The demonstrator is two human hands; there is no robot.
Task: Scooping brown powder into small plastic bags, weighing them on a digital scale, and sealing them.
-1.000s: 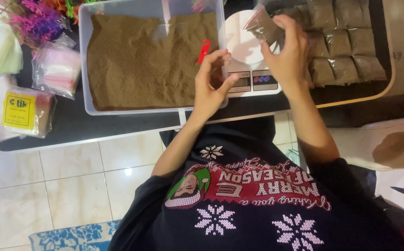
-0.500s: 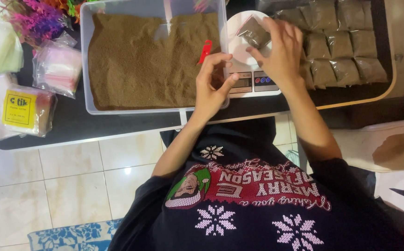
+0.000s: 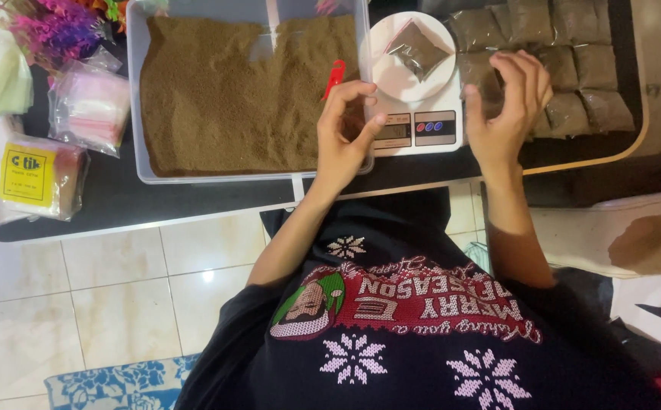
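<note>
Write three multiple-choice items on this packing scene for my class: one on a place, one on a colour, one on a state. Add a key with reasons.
1. Where does the small filled bag lie?
A. on the scale's white pan
B. in the tub
C. on the floor

2. What colour is the scoop handle in the tub of brown granules?
A. blue
B. red
C. green

3. What does the right hand hold?
A. the scoop
B. a bag
C. nothing

Key: A, it rests on the scale; B, the handle shows red; C, its fingers are spread, empty.
</note>
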